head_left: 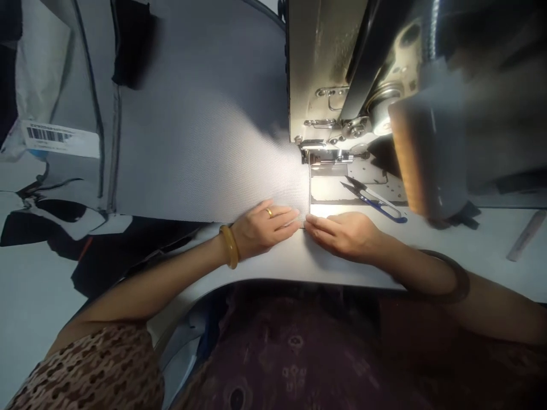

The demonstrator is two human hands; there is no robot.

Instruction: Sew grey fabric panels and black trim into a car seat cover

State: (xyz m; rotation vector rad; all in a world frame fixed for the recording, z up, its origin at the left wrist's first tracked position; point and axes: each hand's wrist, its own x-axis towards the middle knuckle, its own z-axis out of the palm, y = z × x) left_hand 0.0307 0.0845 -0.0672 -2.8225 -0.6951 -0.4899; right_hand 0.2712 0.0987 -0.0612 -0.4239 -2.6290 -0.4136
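Note:
A large grey fabric piece (205, 142) spreads leftward from the presser foot (306, 156) of a sewing machine (322, 68). Its right edge runs beneath the foot. My left hand (267, 229), with a ring on one finger, lies flat on the fabric's near right corner, fingers stretched out. My right hand (342, 232) is closed at that same corner, its thumb and fingers pinching the fabric edge. The fingertips of both hands are close together, nearer to me than the lit needle area.
Blue-handled thread snips (376, 200) lie right of the foot. A blurred thread cone or container (427, 154) stands beyond them. Dark cloth (102, 256) and a barcode label (62, 139) are at the left. A flat strip (526, 234) lies far right on the white table (470, 245).

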